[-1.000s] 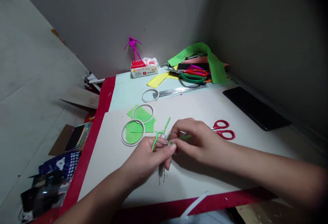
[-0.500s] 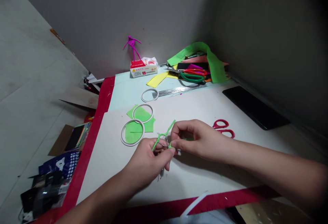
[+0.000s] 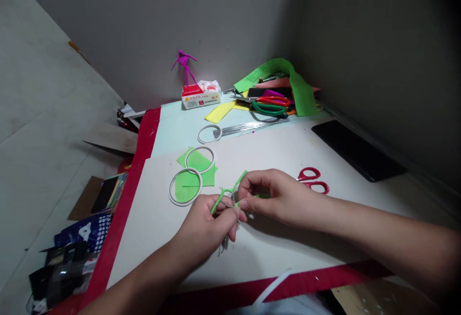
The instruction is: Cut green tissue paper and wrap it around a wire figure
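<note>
Between my hands is a small wire figure (image 3: 227,191), its upper part wrapped in green paper and its bare wire ends sticking out below. My left hand (image 3: 212,219) pinches the figure's wire between thumb and fingers. With thumb and forefinger, my right hand (image 3: 266,192) grips a green paper strip (image 3: 264,196) where it meets the wire; most of the strip is hidden by the fingers. Left of the hands, two white tape rolls (image 3: 185,187) lie on green paper pieces (image 3: 209,175). Red-handled scissors (image 3: 317,187) lie beside my right hand, their blades hidden.
A purple figure (image 3: 184,60) stands on a small box (image 3: 200,95) against the wall. Behind are a third tape roll (image 3: 198,135), wires (image 3: 245,127), green-handled scissors (image 3: 268,109), yellow paper (image 3: 218,112) and a green strip (image 3: 304,91). A black phone-like slab (image 3: 356,149) lies right.
Both hands stay close together on the figure. My left hand has shifted slightly left, and the wire ends below it have swung a little left. The whole view has shifted slightly.
</note>
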A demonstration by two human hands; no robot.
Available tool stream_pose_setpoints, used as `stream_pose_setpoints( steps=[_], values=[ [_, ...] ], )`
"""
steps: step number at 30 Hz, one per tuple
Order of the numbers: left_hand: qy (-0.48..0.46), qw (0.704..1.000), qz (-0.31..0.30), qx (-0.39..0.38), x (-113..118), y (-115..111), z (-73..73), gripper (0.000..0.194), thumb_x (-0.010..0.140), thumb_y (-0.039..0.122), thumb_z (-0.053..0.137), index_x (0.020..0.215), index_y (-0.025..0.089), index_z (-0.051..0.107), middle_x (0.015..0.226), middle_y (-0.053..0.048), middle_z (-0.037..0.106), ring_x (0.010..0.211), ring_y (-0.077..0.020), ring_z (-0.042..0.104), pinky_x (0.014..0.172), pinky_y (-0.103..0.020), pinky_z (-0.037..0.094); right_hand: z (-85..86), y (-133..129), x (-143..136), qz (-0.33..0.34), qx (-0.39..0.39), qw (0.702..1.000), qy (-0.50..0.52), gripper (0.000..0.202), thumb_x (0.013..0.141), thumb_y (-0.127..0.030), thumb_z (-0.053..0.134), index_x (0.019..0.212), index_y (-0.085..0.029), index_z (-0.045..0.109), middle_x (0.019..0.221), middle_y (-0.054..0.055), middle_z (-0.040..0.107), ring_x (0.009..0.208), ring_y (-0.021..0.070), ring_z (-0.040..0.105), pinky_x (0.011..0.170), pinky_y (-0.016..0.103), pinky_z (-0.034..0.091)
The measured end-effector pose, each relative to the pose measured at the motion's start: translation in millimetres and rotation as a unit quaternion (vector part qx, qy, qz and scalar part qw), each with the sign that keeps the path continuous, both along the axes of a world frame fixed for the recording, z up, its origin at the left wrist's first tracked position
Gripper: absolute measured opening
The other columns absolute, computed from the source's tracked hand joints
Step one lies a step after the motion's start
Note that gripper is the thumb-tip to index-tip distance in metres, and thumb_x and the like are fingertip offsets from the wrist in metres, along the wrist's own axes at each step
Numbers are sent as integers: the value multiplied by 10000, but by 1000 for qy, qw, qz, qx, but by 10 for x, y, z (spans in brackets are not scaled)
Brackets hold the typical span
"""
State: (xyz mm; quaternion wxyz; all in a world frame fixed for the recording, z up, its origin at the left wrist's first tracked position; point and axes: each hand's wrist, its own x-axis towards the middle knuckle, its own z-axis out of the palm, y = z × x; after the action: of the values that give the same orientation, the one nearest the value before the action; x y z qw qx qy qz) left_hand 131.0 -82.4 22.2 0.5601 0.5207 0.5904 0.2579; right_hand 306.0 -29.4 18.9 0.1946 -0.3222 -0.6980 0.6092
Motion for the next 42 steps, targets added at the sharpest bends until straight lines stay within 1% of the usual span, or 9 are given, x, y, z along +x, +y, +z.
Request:
stream_pose_setpoints(
  steps=[9,10,13,14,19,24,30,36,42],
  values=[
    [1,1000,5,11,-10,-17,-17,274,761,165,467,496,186,534,502,12,506,567,-131,483,550,-250,353,10,-17,-3,-44,65,995,-62,65,810,-232,598,794,-171,610,770,6,649,753,146,591,706,267,437],
    [0,1000,6,10,-7,-18,-22,280,762,167,464,489,185,523,504,11,501,571,-130,484,548,-249,350,3,-16,1,-46,66,995,-60,85,809,-234,604,862,-171,625,776,3,647,752,144,594,710,267,441],
    [2,1000,5,3,1,-29,-37,265,769,167,455,512,184,521,485,24,478,536,-119,462,542,-246,352,-14,-8,15,-46,60,996,-45,366,799,-230,630,1160,-186,579,794,-15,640,741,136,605,724,263,456],
    [1,1000,3,2,3,-35,-38,253,772,167,453,529,184,525,480,29,474,521,-115,453,540,-245,354,-15,-5,19,-44,63,996,-40,391,800,-223,632,1185,-191,571,804,-16,641,748,134,608,728,260,459],
    [0,1000,-1,10,22,-66,-23,248,787,183,478,541,184,510,487,31,481,521,-110,455,532,-239,363,19,-7,22,-21,130,991,-12,90,810,-154,608,863,-173,677,888,18,657,830,131,606,767,241,449],
    [-5,1000,2,0,41,-81,2,195,796,242,549,613,176,536,499,41,492,506,-101,447,516,-231,373,58,-24,21,-6,153,988,-5,99,841,-232,610,775,-163,636,822,16,639,765,123,586,717,237,447],
    [-4,1000,8,10,46,-67,35,296,792,250,569,516,180,488,495,36,478,511,-95,442,507,-219,374,57,-43,19,-11,64,998,-16,105,863,-218,541,784,-176,595,733,-19,652,668,104,560,628,209,428],
    [3,1000,18,8,81,-66,38,281,776,249,554,515,184,474,493,38,469,510,-96,422,503,-222,348,-12,-22,-2,-10,-2,1000,-6,97,830,-225,562,766,-172,611,718,-8,647,664,113,560,626,220,427],
    [73,994,9,78,82,-111,-22,239,765,245,551,547,192,470,520,38,440,514,-104,389,512,-243,313,-41,9,0,11,-54,998,-22,92,778,-236,595,770,-152,633,700,2,645,643,120,562,602,225,416]
  ],
)
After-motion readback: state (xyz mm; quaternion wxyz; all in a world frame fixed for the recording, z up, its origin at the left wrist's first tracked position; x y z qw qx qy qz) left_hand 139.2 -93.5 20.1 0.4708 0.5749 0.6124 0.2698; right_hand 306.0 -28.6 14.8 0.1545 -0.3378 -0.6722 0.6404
